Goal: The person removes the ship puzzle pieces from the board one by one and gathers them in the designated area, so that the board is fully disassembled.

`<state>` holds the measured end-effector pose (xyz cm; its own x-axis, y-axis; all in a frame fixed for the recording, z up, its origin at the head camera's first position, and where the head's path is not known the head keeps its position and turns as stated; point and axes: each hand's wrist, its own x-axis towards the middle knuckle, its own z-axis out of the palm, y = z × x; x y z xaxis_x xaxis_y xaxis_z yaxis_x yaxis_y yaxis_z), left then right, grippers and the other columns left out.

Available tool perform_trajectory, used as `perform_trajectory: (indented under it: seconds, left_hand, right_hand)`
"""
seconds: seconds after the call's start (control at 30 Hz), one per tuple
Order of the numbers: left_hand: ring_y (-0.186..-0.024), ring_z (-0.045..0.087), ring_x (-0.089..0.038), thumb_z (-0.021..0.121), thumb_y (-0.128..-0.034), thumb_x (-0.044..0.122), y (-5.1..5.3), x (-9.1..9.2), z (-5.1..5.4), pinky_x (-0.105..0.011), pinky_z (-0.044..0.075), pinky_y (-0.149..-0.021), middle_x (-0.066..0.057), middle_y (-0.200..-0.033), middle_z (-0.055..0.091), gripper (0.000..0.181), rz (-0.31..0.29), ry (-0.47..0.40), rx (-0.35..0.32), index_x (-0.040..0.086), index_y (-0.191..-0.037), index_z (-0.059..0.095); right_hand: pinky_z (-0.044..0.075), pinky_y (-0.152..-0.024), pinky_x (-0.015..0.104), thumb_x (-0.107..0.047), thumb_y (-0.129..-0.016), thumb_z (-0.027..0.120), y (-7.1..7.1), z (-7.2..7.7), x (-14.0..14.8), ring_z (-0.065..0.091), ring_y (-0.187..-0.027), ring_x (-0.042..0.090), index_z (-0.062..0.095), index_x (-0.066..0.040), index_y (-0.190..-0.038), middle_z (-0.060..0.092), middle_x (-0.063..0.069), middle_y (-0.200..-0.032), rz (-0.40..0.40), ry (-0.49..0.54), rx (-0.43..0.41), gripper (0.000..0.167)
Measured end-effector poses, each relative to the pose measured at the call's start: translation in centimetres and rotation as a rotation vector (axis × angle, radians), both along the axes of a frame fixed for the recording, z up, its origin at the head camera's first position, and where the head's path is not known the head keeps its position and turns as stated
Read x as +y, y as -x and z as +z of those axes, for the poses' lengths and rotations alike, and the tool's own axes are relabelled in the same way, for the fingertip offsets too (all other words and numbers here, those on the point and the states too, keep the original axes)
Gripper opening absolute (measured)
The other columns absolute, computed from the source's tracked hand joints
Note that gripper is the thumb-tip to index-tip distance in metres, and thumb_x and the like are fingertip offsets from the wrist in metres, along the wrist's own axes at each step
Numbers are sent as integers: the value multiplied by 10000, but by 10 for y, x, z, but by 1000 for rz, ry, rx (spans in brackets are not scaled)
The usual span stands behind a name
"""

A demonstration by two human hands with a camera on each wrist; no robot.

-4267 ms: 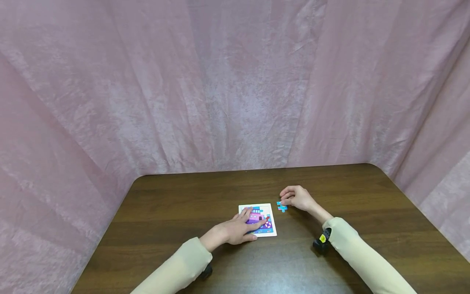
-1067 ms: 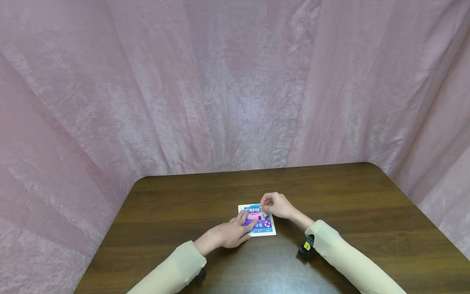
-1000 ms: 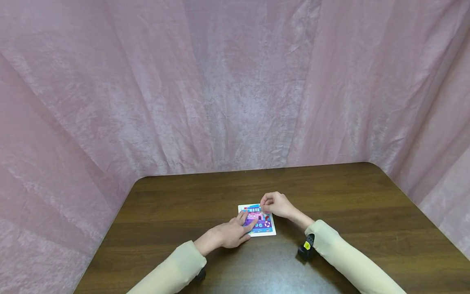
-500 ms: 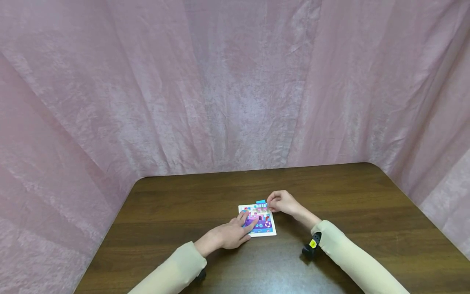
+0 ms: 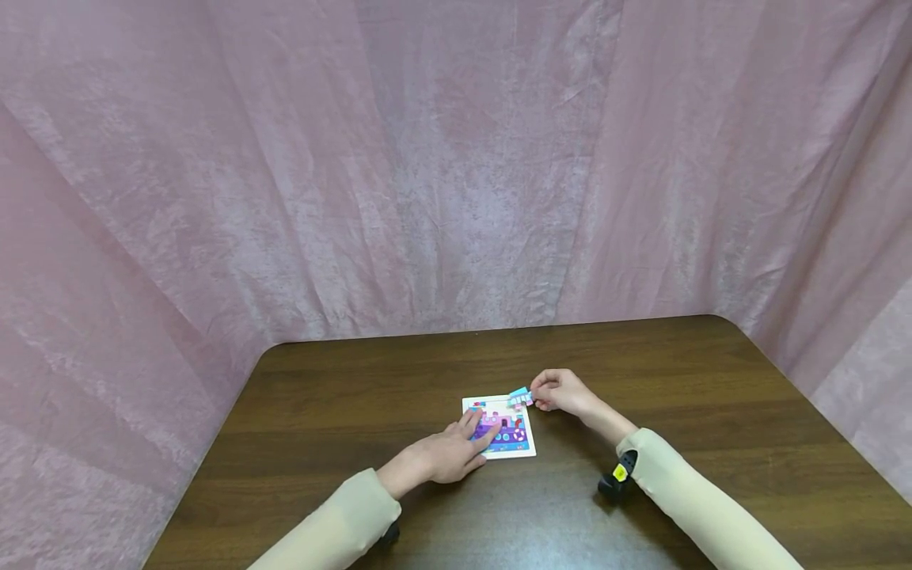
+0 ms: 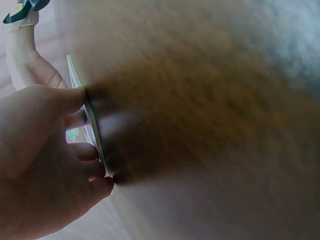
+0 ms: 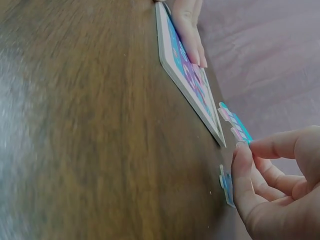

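Note:
A square jigsaw puzzle (image 5: 509,455) in a white frame, with a pink and purple ship picture, lies flat on the table. My left hand (image 5: 449,455) rests on its left part with fingers spread; in the left wrist view, the thumb and fingertips touch the puzzle's edge (image 6: 96,131). My right hand (image 5: 566,393) pinches a blue, white and pink puzzle piece (image 5: 521,397) between thumb and index finger, tilted above the frame's upper right corner. Pale bare backing shows in the upper part. Behind my right thumb is another blue piece (image 7: 226,186); I cannot tell whether it touches the hand.
The brown wooden table (image 5: 342,396) extends around the puzzle on all sides. A pink curtain (image 5: 456,174) hangs behind its far edge. A dark wrist camera (image 5: 614,481) sits under my right wrist.
My right hand has drawn the windowed piece out of the puzzle's upper part and carried it right, baring pale backing. Earlier, a blue piece lay right of the frame. My left hand has stayed lately.

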<state>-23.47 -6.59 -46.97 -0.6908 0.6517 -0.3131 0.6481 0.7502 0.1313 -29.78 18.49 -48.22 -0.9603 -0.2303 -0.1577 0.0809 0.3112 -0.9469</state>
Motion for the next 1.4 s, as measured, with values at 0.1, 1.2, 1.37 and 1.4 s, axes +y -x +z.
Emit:
perform_trajectory:
  seconds: [0.1,1.2,1.37,1.4]
  left_hand:
    - [-1505,135,-300,404,-1036,359,0,0,0,-426,289,-1174,-157,-1625,113,565,3,0,3,267,-1555,199]
    - [-1515,84,-288,359,-1047,344,-4,-3,-5,-429,250,-1191,-131,-1635,79,558,-7,-2,21,260,-1563,163]
    - [-1516,77,-279,351,-1049,344,-4,-3,-4,-417,246,-1194,-125,-1636,75,557,-3,1,26,267,-1564,153]
    - [-1516,80,-279,352,-1049,344,-4,-4,-4,-417,246,-1194,-127,-1636,76,557,-3,0,28,267,-1564,154]
  right_hand:
    - [537,-628,215,17,-918,562,0,2,4,608,-691,106,567,132,-1011,632,62,-777,-5,27,-1,147]
    - [537,-639,193,16,-944,507,-3,4,54,587,-686,67,519,173,-1085,620,-13,-767,-66,56,-20,211]
    - [536,-637,190,21,-933,521,-2,4,59,590,-678,57,508,192,-1091,624,-29,-749,-73,75,-19,234]
    - [537,-638,190,20,-932,522,-1,4,60,591,-678,56,507,194,-1095,625,-31,-747,-76,75,-18,239]
